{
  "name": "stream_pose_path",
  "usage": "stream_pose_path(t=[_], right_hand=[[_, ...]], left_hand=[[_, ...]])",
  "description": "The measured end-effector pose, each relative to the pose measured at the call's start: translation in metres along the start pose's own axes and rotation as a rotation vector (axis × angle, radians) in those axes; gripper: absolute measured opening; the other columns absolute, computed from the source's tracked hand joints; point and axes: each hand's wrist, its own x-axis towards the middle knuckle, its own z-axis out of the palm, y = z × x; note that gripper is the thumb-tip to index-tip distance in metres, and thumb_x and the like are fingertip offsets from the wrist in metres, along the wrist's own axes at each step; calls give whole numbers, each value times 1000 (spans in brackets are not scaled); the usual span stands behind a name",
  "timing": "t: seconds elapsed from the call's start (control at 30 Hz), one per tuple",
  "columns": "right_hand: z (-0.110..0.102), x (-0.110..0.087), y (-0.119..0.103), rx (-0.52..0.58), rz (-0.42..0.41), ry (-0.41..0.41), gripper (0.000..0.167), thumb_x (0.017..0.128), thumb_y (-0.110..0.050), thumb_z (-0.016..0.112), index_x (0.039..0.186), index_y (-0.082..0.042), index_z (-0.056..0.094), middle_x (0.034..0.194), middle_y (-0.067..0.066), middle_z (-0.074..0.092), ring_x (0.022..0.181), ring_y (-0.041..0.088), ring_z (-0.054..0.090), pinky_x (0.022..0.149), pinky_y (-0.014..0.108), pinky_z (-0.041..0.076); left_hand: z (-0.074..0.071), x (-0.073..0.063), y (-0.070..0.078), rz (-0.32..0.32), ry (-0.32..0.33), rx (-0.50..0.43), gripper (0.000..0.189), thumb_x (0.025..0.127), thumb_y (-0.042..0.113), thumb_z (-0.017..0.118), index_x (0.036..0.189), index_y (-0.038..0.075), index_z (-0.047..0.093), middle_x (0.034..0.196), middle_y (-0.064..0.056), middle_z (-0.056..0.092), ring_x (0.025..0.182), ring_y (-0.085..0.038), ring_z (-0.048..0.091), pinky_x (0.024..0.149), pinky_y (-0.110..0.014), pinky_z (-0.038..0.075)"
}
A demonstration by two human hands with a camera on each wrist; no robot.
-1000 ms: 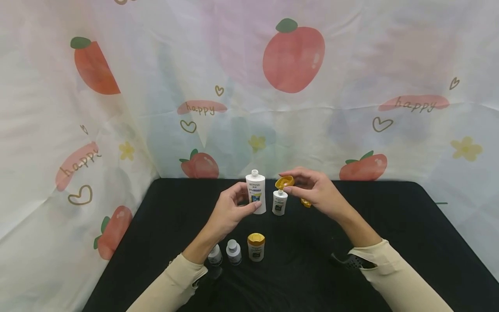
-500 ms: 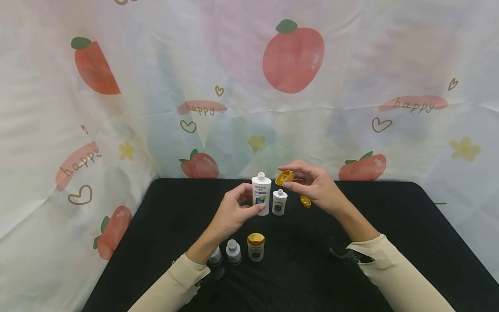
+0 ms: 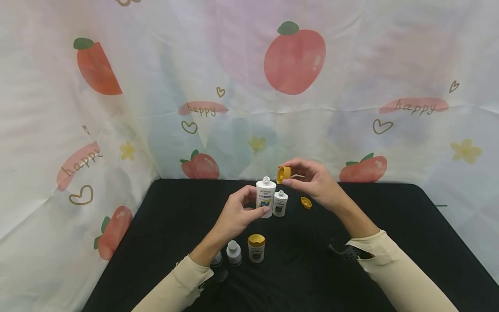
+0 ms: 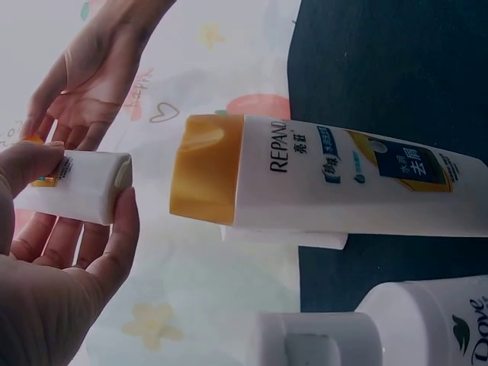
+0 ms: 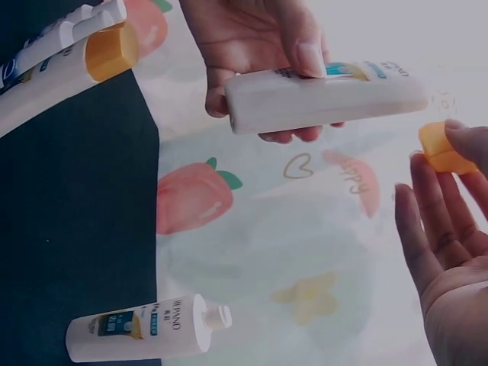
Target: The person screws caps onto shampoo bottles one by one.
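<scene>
My left hand (image 3: 239,210) grips a white REPAND shampoo bottle (image 3: 266,195) above the table, thumb across its label. Its narrow neck is bare and points up. Between the thumb and fingertips of my right hand (image 3: 317,182) is a yellow cap (image 3: 283,174), turned on its side with its hollow underside facing the bottle. In the right wrist view the cap (image 5: 442,149) is a small distance from the neck end of the held bottle (image 5: 328,99). Another uncapped REPAND bottle (image 3: 280,203) stands upright just right of the held one, partly overlapped by it.
A second yellow cap (image 3: 306,203) lies on the black table (image 3: 374,216) below my right hand. Nearer stands a yellow-capped REPAND bottle (image 3: 256,251). Left of it are a white Dove bottle (image 3: 234,253) and another white bottle (image 3: 216,261), partly hidden by my left forearm. Patterned cloth (image 3: 296,125) hangs behind.
My left hand has carried the bottle to the right and slightly down. My right hand has lifted the cap away from over the standing bottle and tipped it onto its side.
</scene>
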Motion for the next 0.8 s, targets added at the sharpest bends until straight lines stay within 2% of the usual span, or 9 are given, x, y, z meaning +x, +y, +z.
stream_pose_path(t=[0.23,0.5,0.8], right_hand=[[0,4,-7,-10,-30,-35,37,93,3,69,130,2,61,118,9,68,103,24,66,88,30,58],[1,11,-15,-70,-41,-81,41,93,0,71,132,-10,65,119,8,67,106,24,67,91,33,57],[4,15,-20,-103,-79,-99,44,92,1,72,133,-12,65,124,4,68,112,22,67,98,31,54]], left_hand=[[2,1,2,11,18,39,36,90,15,79,123,11,64,112,-5,71,104,-19,67,95,-44,53],[5,3,2,21,6,37,35,90,13,79,121,10,64,112,-5,71,102,-19,67,92,-46,54],[7,3,1,38,-15,34,34,91,16,78,122,11,64,113,-4,71,104,-18,66,92,-43,55]])
